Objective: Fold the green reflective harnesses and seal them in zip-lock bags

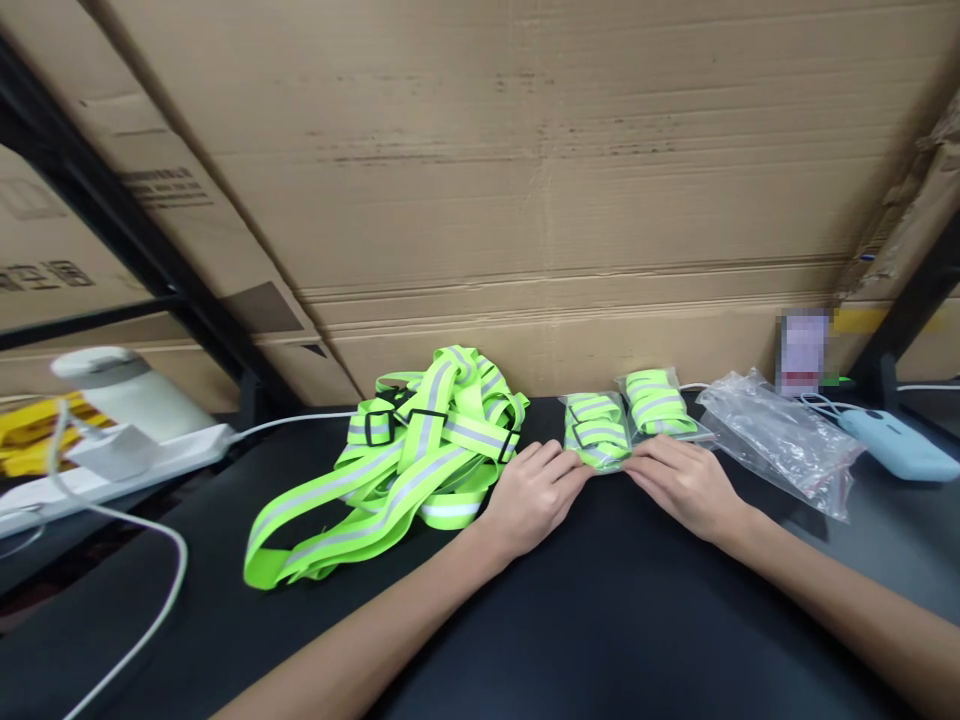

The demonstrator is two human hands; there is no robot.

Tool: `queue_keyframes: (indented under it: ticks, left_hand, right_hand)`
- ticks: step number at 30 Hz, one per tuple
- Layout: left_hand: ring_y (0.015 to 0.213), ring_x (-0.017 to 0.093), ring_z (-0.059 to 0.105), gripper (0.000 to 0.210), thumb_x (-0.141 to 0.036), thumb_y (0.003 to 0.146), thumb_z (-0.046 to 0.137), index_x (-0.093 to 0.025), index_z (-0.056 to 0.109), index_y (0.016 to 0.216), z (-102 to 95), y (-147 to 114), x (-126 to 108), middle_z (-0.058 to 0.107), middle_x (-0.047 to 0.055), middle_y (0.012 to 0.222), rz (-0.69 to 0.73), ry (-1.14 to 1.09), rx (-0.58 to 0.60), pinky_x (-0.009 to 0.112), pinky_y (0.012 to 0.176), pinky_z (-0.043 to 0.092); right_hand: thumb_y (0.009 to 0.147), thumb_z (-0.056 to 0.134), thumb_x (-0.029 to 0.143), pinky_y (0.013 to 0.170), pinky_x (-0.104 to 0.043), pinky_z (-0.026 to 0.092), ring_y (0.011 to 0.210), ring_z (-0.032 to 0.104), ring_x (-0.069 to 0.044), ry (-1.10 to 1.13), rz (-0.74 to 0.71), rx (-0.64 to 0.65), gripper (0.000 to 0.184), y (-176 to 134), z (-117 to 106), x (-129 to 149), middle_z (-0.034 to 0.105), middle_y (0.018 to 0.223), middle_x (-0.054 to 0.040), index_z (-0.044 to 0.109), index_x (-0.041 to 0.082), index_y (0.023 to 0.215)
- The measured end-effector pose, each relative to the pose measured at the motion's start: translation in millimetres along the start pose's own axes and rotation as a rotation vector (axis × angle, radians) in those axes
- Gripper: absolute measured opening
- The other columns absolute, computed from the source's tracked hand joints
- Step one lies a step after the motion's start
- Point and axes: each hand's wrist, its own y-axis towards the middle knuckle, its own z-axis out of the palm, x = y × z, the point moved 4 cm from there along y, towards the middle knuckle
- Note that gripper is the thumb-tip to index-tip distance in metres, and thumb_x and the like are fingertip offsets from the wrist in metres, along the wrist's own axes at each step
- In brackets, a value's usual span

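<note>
A clear plastic bag [598, 430] with a folded lime-green reflective strap inside lies on the black table. My left hand [536, 492] pinches its near left corner, fingers closed. At the near right corner my right hand [684, 484] grips the same bag between thumb and fingers. Just behind the right hand is a second bagged reflective strap [660, 403]. Left of my hands lies a loose heap of lime-green reflective straps [424, 440] with black buckles, one loop stretching toward the front left.
Empty clear bags [784, 440] lie at the right, beside a light-blue power bank [900, 443] and a propped phone [801, 352]. A white power strip [180, 455], bottle [135, 390] and cable [176, 580] occupy the left. Cardboard [555, 200] walls the back.
</note>
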Motion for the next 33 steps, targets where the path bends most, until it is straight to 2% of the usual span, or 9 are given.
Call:
queue_keyframes:
  ticks: [9,13,17,22,33]
  left_hand:
    - [0.072,0.019,0.055,0.018,-0.015,0.101,0.055,-0.016,0.069,0.089,4.1,-0.5,-4.1,0.064,0.003,0.077,-0.038,0.004,0.024,0.032,0.064,0.042]
    - [0.075,0.019,0.057,0.014,-0.015,0.099,0.056,-0.017,0.068,0.092,4.5,0.2,-5.2,0.067,0.004,0.081,-0.079,-0.019,0.036,0.033,0.067,0.045]
    - [0.075,0.019,0.060,0.013,-0.019,0.101,0.058,-0.018,0.070,0.097,2.5,1.8,-5.9,0.069,0.003,0.082,-0.052,0.006,0.004,0.033,0.066,0.044]
    - [0.071,0.018,0.058,0.018,-0.016,0.102,0.056,-0.018,0.071,0.093,2.9,2.1,-6.2,0.070,0.002,0.079,-0.009,0.017,-0.005,0.032,0.062,0.042]
    - [0.068,0.016,0.057,0.023,-0.015,0.100,0.057,-0.018,0.071,0.081,3.3,1.3,-6.5,0.067,0.002,0.073,-0.068,-0.066,-0.020,0.031,0.061,0.046]
  right_hand:
    - [0.105,0.045,0.013,0.073,-0.032,0.056,0.079,0.066,-0.020,0.005,-0.013,0.053,0.028,3.8,2.7,5.1,0.071,0.084,-0.0072,0.070,0.015,0.092]
    - [0.104,0.048,0.015,0.071,-0.032,0.055,0.076,0.064,-0.020,-0.001,0.001,0.054,0.026,3.5,3.8,6.1,0.068,0.081,-0.0057,0.070,0.016,0.090]
    - [0.103,0.052,0.018,0.069,-0.033,0.054,0.078,0.064,-0.020,-0.013,0.001,0.047,0.022,3.6,5.8,8.5,0.069,0.082,-0.0057,0.073,0.016,0.097]
    - [0.103,0.054,0.018,0.064,-0.030,0.051,0.072,0.062,-0.018,-0.016,-0.004,0.020,0.024,4.1,6.4,9.4,0.069,0.079,-0.0041,0.075,0.018,0.091]
    - [0.101,0.059,0.018,0.067,-0.028,0.051,0.073,0.062,-0.017,0.035,0.010,0.010,0.019,3.4,4.8,10.0,0.070,0.080,-0.0031,0.076,0.020,0.094]
